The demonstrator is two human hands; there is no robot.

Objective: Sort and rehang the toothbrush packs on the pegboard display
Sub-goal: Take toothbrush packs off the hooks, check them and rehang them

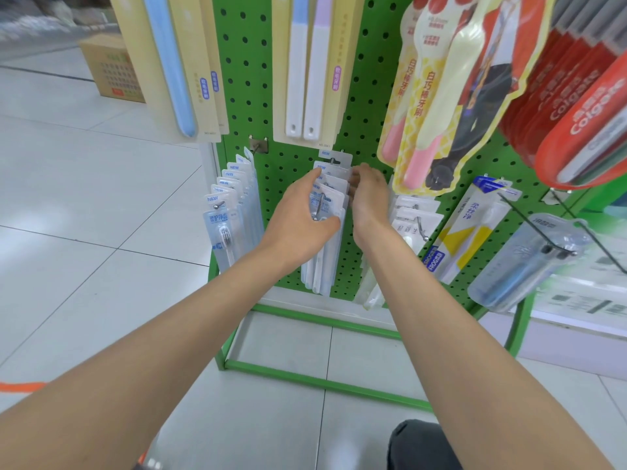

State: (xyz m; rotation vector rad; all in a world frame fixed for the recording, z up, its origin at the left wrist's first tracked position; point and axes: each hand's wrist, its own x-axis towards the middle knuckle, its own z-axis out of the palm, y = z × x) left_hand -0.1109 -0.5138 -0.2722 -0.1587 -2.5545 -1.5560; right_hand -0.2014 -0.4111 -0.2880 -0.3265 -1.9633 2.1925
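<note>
A green pegboard [244, 79] carries rows of toothbrush packs on metal hooks. In the lower middle, a stack of pale blue-and-white packs [330, 184] hangs on one hook [319, 206]. My left hand [300, 215] grips the stack from its left side, thumb across the front below the hook's tip. My right hand [368, 195] holds the stack's right edge, fingers curled behind the packs. A second stack of matching packs [225, 215] hangs on the hook to the left.
Tall cream packs [190, 69] and red Colgate packs [576, 96] hang above. White packs [417, 218], a yellow-and-white pack [471, 225] and a clear case [522, 262] hang at right. The stand's green base frame [322, 381] sits on the tiled floor; a cardboard box [112, 69] stands far left.
</note>
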